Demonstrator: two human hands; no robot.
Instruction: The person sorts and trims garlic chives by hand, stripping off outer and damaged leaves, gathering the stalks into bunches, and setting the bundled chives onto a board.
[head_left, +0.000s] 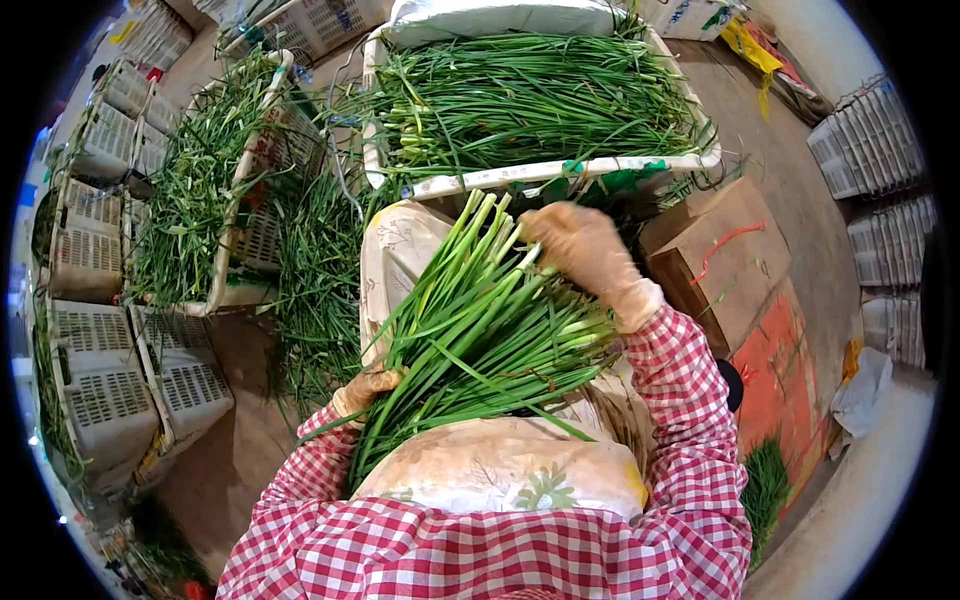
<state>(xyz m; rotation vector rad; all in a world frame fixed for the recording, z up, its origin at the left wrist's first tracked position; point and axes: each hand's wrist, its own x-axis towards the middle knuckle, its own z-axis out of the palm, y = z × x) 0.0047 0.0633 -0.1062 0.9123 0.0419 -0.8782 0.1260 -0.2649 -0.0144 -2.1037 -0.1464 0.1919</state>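
Long green stalks with pale ends [470,320] lie in a loose bunch across my lap, over a stained apron [490,465]. My gloved left hand [368,390] is wrapped round the leafy lower left side of the bunch. At the pale stalk ends, near the top of the bunch, is my gloved right hand [578,245], its fingers curled and partly blurred; what they pinch is too small to make out. More pale ends point right, below my right wrist.
A white crate [540,180] full of green stalks stands in front. To the left are another crate [228,235] heaped with greens, loose leaves on the floor and stacked crates [100,370]. A cardboard box [725,260] and more stacked crates [868,145] are at the right.
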